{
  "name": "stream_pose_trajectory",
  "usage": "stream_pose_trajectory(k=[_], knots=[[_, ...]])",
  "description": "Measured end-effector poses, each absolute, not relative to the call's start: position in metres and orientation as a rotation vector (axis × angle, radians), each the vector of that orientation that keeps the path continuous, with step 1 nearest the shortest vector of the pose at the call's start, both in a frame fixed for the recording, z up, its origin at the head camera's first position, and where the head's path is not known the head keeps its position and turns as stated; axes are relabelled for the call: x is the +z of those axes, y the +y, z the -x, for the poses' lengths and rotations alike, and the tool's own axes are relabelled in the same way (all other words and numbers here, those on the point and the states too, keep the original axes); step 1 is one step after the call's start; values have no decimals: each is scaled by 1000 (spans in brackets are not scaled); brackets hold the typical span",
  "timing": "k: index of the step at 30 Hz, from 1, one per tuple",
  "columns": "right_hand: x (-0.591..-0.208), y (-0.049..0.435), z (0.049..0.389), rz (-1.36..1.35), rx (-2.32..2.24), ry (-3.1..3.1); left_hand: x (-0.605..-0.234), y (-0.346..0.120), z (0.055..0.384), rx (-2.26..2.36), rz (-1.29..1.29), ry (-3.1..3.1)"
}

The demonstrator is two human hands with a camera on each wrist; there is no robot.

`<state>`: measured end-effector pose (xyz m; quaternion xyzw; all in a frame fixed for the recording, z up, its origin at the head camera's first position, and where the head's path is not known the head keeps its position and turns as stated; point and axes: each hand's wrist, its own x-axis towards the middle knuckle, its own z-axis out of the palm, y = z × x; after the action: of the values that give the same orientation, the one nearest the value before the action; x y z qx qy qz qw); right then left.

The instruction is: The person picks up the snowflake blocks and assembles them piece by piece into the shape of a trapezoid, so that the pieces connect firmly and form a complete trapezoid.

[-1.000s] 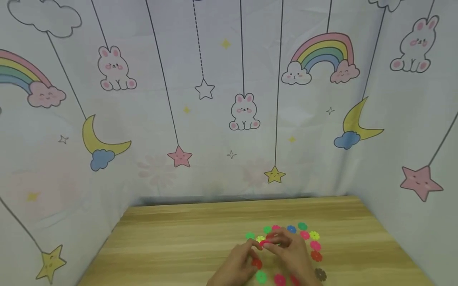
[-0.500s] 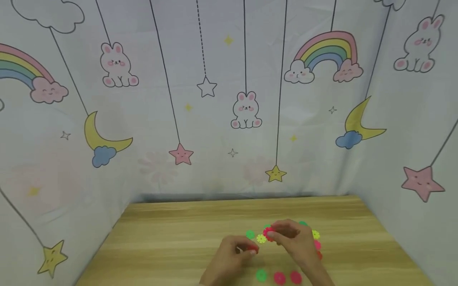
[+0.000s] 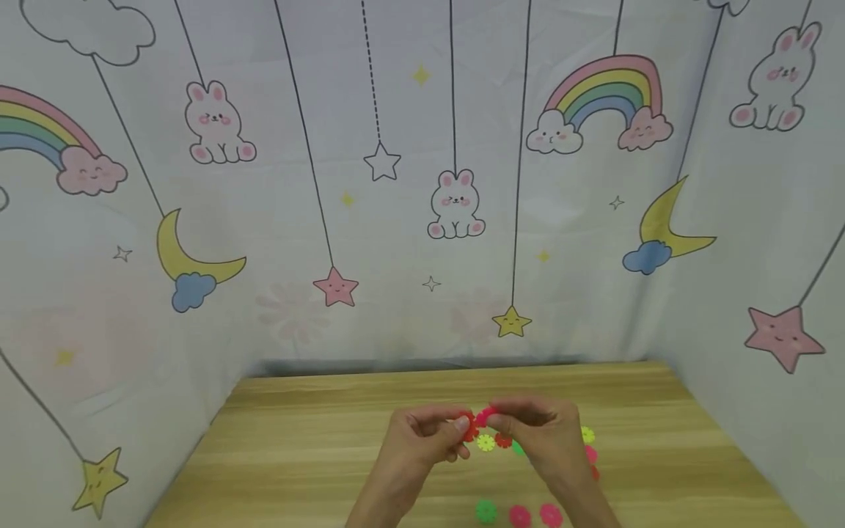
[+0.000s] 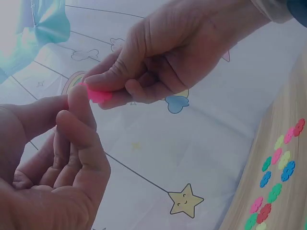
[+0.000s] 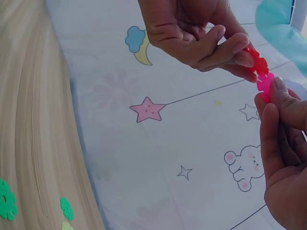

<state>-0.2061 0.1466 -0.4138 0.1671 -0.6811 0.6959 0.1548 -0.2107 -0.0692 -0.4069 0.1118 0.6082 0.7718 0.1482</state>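
Above the wooden table my left hand (image 3: 417, 449) pinches a red flower-shaped slotted disc (image 3: 471, 427) between thumb and fingers. Facing it, my right hand (image 3: 544, 440) pinches a pink disc (image 3: 485, 417) of the same kind. The two discs meet edge to edge; in the right wrist view the red disc (image 5: 259, 62) lines up directly with the pink disc (image 5: 265, 82). The left wrist view shows the pink disc (image 4: 99, 95) at the fingertips of both hands, while left-hand fingers hide the red one.
Loose discs lie on the table (image 3: 317, 447): a yellow one (image 3: 485, 442) and a red one (image 3: 503, 441) below the hands, a green one (image 3: 485, 512) and two pink ones near the front. More lie partly behind the right forearm. A printed cloth (image 3: 396, 235) hangs behind.
My left hand has picked up the red disc from the table. Both hands have risen, and after a gap between them the red and pink discs have come together.
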Motion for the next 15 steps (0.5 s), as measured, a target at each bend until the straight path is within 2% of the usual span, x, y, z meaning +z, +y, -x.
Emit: stream_pose_trajectory(k=[8, 15], knots=[[-414, 146, 211, -830, 1991, -1776, -400, -71, 206, 2173, -302, 1762], [-411, 135, 206, -837, 1774, -1871, -396, -76, 201, 2133, -366, 1827]])
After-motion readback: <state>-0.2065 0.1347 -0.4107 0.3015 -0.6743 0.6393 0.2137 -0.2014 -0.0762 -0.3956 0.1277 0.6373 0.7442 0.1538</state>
